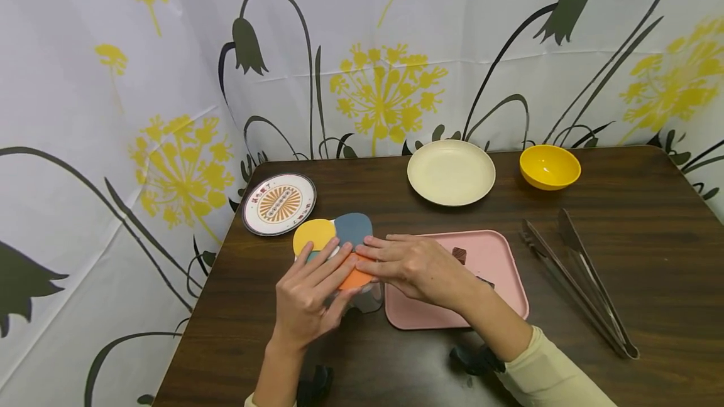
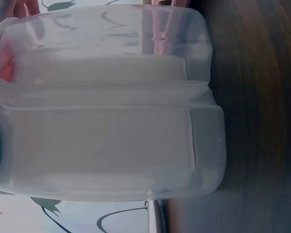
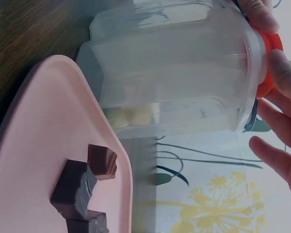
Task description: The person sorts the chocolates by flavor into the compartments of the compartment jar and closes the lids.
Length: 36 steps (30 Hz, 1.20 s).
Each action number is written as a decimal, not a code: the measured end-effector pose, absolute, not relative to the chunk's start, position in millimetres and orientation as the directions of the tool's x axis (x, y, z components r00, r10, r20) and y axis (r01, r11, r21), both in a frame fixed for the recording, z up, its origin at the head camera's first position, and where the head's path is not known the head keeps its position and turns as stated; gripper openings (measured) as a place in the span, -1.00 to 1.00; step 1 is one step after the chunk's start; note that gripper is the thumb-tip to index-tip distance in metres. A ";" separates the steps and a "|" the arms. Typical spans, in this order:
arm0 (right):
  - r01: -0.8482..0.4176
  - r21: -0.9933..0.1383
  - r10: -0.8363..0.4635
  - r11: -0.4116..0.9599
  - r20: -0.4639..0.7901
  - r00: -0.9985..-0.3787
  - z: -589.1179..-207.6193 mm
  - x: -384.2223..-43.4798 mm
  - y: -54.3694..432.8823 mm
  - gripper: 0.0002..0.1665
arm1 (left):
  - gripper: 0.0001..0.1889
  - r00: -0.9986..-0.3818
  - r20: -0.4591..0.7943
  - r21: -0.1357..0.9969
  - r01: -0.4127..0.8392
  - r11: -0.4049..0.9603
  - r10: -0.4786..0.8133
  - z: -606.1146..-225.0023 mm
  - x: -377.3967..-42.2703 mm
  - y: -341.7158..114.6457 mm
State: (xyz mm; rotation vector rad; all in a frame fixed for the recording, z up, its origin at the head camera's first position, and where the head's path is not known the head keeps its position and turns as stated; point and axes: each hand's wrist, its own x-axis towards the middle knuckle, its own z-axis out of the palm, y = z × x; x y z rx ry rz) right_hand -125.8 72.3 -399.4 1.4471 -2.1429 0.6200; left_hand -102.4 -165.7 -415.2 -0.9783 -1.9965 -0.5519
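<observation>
A clear plastic storage container [image 1: 369, 301] stands upright on the table, topped by several rounded lids: yellow [image 1: 312, 232], blue [image 1: 355, 228], orange [image 1: 356, 276] and a mostly covered teal one. My left hand [image 1: 310, 297] lies over the teal and orange lids with fingers stretched out. From the right, my right hand [image 1: 415, 267] rests straight fingers on the orange lid and the edge of the blue one. Something pale yellow [image 3: 131, 115] shows inside one compartment in the right wrist view. Beside the container, a pink tray [image 1: 506, 272] holds several dark brown blocks [image 3: 75, 187] resembling chocolates.
A patterned plate [image 1: 279, 205] lies at the back left. Toward the back stand a cream plate [image 1: 451, 173] and a yellow bowl [image 1: 550, 167]. Metal tongs [image 1: 591, 294] lie spread on the right of the wooden table [image 1: 667, 256]. A flowered cloth [image 1: 362, 36] hangs behind.
</observation>
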 end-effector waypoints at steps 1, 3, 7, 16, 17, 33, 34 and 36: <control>-0.935 -0.112 -0.716 0.335 0.615 -0.330 -399.2 -126.0 72.3 -0.47 | -0.54 -0.362 0.825 0.032 0.797 0.603 0.434 -415.2 -102.2 -165.7; -0.932 -0.141 -0.704 0.335 0.619 -0.347 -399.0 -126.4 72.0 -0.48 | -0.55 -0.375 0.822 0.045 0.794 0.607 0.429 -415.0 -101.4 -165.7; -0.918 -0.212 -0.672 0.335 0.629 -0.391 -399.4 -127.1 71.4 -0.53 | -0.54 -0.409 0.813 0.072 0.778 0.625 0.416 -414.7 -100.1 -165.5; -0.858 -0.343 -0.620 0.382 0.594 -0.513 -402.6 -123.9 71.8 -0.47 | -0.55 -0.483 0.791 0.141 0.741 0.656 0.375 -414.2 -98.3 -165.1; -0.850 -0.359 -0.615 0.386 0.587 -0.527 -403.0 -123.0 72.2 -0.44 | -0.56 -0.483 0.794 0.144 0.740 0.657 0.370 -414.1 -98.4 -164.8; -0.726 -0.516 -0.545 0.454 0.484 -0.685 -407.1 -106.0 97.6 -0.45 | -0.65 -0.499 0.810 0.180 0.711 0.680 0.307 -415.2 -99.2 -161.8; -0.712 -0.521 -0.533 0.471 0.475 -0.700 -408.0 -104.3 102.2 -0.46 | -0.65 -0.499 0.811 0.180 0.710 0.681 0.306 -415.2 -99.3 -161.7; -0.687 -0.526 -0.498 0.502 0.473 -0.726 -411.1 -101.1 113.2 -0.47 | -0.65 -0.501 0.810 0.183 0.710 0.681 0.305 -415.4 -99.2 -161.3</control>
